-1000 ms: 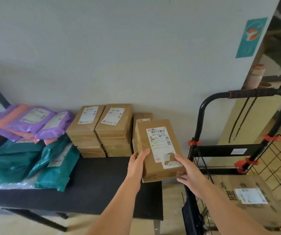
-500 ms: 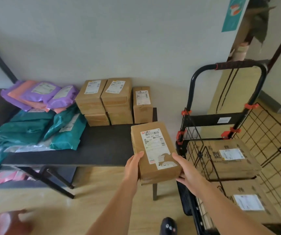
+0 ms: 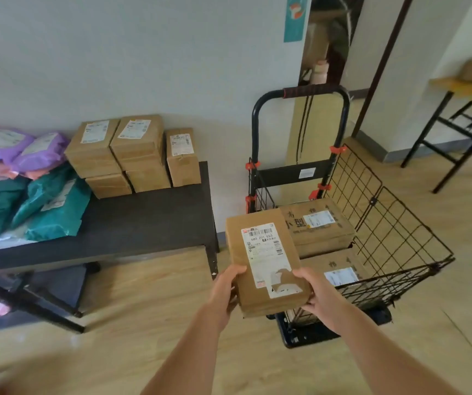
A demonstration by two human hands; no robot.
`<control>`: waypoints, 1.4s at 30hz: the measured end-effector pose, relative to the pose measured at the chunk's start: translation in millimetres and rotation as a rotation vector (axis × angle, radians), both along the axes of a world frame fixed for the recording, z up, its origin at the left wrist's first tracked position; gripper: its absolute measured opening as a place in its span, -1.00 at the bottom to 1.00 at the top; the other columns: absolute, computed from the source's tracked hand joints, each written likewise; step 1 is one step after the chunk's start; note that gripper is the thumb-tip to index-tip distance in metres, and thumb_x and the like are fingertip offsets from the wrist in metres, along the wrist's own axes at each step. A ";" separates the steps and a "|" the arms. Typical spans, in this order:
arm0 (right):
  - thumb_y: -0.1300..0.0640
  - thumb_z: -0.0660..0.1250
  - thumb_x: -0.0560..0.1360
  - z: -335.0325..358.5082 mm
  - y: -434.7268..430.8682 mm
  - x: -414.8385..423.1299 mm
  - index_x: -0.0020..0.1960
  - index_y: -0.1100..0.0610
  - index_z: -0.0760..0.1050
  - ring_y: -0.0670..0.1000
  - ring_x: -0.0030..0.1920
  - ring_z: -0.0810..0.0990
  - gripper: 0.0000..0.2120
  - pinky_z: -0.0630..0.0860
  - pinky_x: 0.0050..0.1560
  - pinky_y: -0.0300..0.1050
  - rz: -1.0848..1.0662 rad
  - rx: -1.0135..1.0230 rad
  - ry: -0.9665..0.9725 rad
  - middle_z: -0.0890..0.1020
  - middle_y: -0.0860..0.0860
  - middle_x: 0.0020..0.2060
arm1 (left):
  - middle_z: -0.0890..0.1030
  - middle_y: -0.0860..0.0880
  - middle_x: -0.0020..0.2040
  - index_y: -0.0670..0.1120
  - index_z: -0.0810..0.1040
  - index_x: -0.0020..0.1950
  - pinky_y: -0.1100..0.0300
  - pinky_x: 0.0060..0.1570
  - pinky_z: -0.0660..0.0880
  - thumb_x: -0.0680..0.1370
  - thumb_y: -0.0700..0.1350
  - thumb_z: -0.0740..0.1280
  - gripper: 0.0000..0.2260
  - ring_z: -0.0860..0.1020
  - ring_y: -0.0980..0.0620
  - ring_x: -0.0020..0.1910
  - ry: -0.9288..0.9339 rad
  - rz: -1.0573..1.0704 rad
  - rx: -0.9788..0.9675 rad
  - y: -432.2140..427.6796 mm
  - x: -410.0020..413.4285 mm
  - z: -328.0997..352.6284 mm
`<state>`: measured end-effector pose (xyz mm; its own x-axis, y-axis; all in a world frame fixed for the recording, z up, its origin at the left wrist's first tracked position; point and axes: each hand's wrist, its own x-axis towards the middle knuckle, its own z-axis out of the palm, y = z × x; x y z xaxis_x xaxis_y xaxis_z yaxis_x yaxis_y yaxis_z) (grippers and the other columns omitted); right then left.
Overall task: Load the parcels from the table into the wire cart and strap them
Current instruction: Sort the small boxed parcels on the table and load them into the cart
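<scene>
A person holds a brown cardboard parcel (image 3: 263, 260) between both hands, left hand (image 3: 227, 286) and right hand (image 3: 318, 293), fingers curled round its near corners. It hangs just over the wire cart (image 3: 400, 240), right of the dark counter (image 3: 143, 223), above two boxes (image 3: 320, 223) already inside.

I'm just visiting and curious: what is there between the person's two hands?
One brown cardboard parcel with a white shipping label: the left hand and the right hand grip its near corners. The head view shows it.
</scene>
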<state>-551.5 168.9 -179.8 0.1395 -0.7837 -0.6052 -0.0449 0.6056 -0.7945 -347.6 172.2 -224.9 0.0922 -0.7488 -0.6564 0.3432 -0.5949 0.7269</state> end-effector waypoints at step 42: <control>0.25 0.53 0.38 -94.6 -286.4 -366.9 0.33 0.07 0.29 -0.04 -0.07 0.61 -0.37 0.54 -0.30 -0.24 0.047 -0.025 0.381 0.58 -0.10 -0.03 | 0.59 -0.17 0.20 -0.01 0.29 0.52 -0.07 0.05 0.59 0.29 -0.60 0.27 -0.13 0.57 -0.18 0.15 -0.073 -0.110 0.091 -264.0 -384.0 -68.6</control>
<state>-918.3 -117.4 -274.4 -0.0558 -0.7971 -0.6013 -0.3674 0.5764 -0.7299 -731.6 -91.7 -293.4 0.0627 -0.6947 -0.7166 0.2209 -0.6905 0.6888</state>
